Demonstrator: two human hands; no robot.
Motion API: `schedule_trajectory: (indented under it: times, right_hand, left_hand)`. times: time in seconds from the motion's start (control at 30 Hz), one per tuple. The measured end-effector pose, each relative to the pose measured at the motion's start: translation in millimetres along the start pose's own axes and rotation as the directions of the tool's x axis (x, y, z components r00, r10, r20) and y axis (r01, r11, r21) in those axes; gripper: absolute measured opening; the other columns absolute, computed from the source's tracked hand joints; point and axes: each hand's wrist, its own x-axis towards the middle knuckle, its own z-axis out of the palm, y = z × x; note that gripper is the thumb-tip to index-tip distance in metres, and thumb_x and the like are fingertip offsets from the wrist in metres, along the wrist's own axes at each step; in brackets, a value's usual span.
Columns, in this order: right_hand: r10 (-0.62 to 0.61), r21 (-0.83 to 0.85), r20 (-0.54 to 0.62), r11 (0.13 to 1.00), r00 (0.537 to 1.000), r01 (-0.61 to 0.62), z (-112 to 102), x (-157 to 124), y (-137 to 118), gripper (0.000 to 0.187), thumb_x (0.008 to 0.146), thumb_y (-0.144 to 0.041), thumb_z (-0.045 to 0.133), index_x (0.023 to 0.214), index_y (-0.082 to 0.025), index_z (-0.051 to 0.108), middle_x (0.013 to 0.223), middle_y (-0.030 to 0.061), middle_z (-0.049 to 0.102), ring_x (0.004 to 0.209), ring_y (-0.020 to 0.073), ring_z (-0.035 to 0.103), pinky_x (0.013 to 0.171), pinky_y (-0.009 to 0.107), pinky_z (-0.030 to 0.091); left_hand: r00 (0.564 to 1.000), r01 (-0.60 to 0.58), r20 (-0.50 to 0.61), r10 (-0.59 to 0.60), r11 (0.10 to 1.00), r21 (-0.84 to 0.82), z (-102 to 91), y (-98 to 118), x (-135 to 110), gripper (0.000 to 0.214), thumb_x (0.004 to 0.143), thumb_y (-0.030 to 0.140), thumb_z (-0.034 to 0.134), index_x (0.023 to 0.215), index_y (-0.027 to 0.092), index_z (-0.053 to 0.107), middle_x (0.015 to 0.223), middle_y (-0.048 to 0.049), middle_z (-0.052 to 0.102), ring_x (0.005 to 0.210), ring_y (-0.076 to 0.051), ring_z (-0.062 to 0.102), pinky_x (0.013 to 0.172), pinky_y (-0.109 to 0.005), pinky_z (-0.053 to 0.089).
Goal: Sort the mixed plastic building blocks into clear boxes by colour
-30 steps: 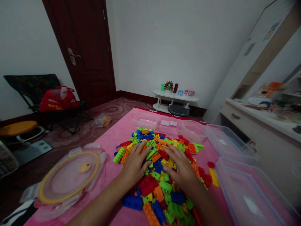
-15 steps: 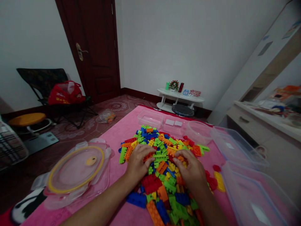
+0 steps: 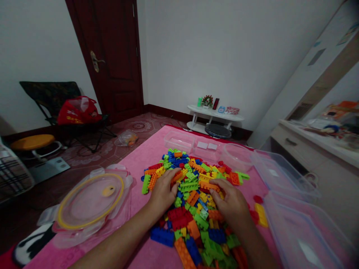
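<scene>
A heap of colourful toy building bricks (image 3: 193, 198) is spread over the pink tabletop (image 3: 146, 149). My left hand (image 3: 163, 188) rests on the heap's left side, thumb and fingers apart. Close to its fingertips lie orange and yellow bricks, and a long green brick (image 3: 189, 186) sits between the two hands. On the right side, my right hand (image 3: 230, 200) has its thumb and index finger about the end of a long orange brick (image 3: 206, 185). Its other fingers are curled and partly hidden.
Clear lids (image 3: 91, 201), one with a yellow ring, lie at the left. Small clear containers (image 3: 179, 141) line the far edge; larger clear plastic boxes (image 3: 283, 177) stand at the right. A yellow brick (image 3: 261, 215) lies beside them.
My left hand has drawn slightly back and left, and its thumb has moved away from the middle. My right hand has shifted a little, and bricks between the hands have been rearranged.
</scene>
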Motion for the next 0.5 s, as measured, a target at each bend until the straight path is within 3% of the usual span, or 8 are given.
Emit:
schedule_trajectory:
  times: [0.13, 0.27, 0.37, 0.5]
  right_hand:
    - [0.057, -0.082, -0.120, 0.994, 0.991, -0.067, -4, 1, 13, 0.027, 0.082, -0.026, 0.047, 0.100, -0.018, 0.064, 0.109, 0.0092, 0.064, 0.102, 0.0242, 0.060, 0.089, 0.039, 0.045]
    - [0.041, -0.095, -0.218, 0.994, 0.975, -0.063, -10, 2, 24, 0.031, 0.081, -0.028, 0.047, 0.104, -0.015, 0.063, 0.114, 0.0122, 0.061, 0.107, 0.0251, 0.056, 0.092, 0.039, 0.043]
    - [0.053, -0.084, -0.177, 0.994, 0.983, -0.069, -20, 2, 26, 0.025, 0.079, -0.028, 0.050, 0.096, -0.018, 0.066, 0.110, 0.0098, 0.063, 0.105, 0.0245, 0.056, 0.091, 0.039, 0.043]
    - [0.088, -0.008, -0.020, 0.996, 0.996, -0.088, -33, 1, 24, 0.018, 0.074, -0.022, 0.052, 0.084, -0.022, 0.067, 0.093, 0.0040, 0.066, 0.087, 0.0209, 0.061, 0.080, 0.035, 0.046]
  left_hand:
    - [0.993, 0.057, 0.101, -0.067, 0.993, 0.106, -8.6, 4, 17, 0.056, 0.074, 0.019, 0.060, 0.129, 0.018, 0.052, 0.126, -0.0098, 0.060, 0.115, -0.027, 0.056, 0.100, -0.041, 0.042]
    - [0.951, 0.057, 0.291, -0.105, 0.984, 0.170, -24.0, 7, 44, 0.059, 0.067, 0.019, 0.062, 0.126, 0.020, 0.056, 0.122, -0.0095, 0.063, 0.110, -0.028, 0.058, 0.096, -0.039, 0.043]
    - [0.900, -0.023, 0.431, -0.060, 0.983, 0.184, -31.3, 7, 64, 0.052, 0.065, 0.022, 0.065, 0.116, 0.023, 0.064, 0.116, -0.0067, 0.066, 0.107, -0.026, 0.059, 0.092, -0.033, 0.044]
    - [0.864, -0.094, 0.502, -0.038, 0.967, 0.237, -31.4, 10, 79, 0.048, 0.061, 0.022, 0.068, 0.108, 0.027, 0.068, 0.108, -0.0052, 0.068, 0.099, -0.025, 0.061, 0.084, -0.030, 0.046]
